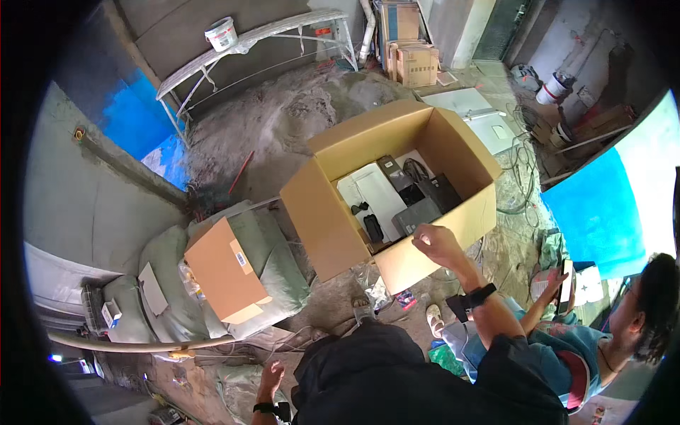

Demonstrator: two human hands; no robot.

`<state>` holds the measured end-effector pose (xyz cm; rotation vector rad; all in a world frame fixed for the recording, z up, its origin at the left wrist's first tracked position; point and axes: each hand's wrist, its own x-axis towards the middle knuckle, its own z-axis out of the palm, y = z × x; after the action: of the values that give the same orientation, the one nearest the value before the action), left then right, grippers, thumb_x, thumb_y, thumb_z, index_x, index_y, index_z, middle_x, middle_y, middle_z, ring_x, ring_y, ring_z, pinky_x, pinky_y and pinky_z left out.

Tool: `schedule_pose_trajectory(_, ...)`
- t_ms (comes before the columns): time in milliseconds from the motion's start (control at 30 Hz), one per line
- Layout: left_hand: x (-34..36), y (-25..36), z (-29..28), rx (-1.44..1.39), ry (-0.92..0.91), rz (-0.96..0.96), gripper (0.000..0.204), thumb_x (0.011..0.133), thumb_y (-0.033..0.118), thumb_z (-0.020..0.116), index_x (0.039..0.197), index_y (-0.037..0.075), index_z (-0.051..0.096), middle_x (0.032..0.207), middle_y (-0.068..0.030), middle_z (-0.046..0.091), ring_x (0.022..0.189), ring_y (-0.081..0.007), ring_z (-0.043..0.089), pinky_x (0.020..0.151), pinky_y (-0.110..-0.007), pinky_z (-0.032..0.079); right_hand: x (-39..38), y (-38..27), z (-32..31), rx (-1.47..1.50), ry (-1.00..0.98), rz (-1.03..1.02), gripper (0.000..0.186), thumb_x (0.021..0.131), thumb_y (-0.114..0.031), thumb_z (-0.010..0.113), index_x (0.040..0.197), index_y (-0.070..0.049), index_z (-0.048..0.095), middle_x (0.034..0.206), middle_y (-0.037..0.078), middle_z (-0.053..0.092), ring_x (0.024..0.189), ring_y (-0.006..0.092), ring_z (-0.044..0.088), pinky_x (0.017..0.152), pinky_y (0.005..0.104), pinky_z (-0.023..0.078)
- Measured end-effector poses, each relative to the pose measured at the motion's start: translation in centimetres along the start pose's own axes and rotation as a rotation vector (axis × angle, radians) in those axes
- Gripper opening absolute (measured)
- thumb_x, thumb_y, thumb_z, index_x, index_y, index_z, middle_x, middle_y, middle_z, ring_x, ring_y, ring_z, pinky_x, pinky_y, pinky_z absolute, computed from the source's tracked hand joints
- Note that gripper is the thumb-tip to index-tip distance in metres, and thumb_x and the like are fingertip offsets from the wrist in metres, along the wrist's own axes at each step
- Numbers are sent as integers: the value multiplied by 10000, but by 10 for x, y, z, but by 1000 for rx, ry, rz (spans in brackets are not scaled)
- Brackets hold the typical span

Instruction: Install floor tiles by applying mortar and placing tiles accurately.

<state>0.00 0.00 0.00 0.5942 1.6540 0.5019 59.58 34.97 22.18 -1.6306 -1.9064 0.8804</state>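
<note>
A large open cardboard box (329, 237) stands in front of me with its flaps folded out. Inside lie a flat white panel (379, 191), several dark grey boxes (416, 214), a coiled black cable (416, 170) and a small black case (373, 228). My right hand (438, 246) hovers over the near right rim of the box, its fingers curled in; a small pale spot shows at them, too small to name. Down at my left side hangs my left hand (271, 375), empty, fingers loosely bent and apart, away from the box.
Close on my right, another person (567, 340) in a blue top holds a flat dark object (567, 287). Grey-green sacks (248, 255) at left carry an opened cardboard carton (225, 269). Behind are a long bench (262, 32) with a white bucket (221, 34), stacked cartons (416, 64) and loose cables (523, 177).
</note>
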Motion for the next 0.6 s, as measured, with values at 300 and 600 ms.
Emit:
schedule_pose_trajectory(300,-55,-9,34,-75,130,-159,461,860,88,616,1285,-31,481,902,-124,652,703,-152,593,603,-274,488,64,76,47,-320,-173,-106,235,837,-286,577,916,-72,635,904,144,668,882,363,629,754,457,499)
schedule_pose_trajectory(600,-70,2,65,-146,205,-149,465,830,88,599,1268,-17,482,857,-93,579,649,-137,536,556,-266,447,123,89,77,-446,-492,35,336,854,-293,572,1119,-89,588,1037,189,661,991,376,622,863,476,487)
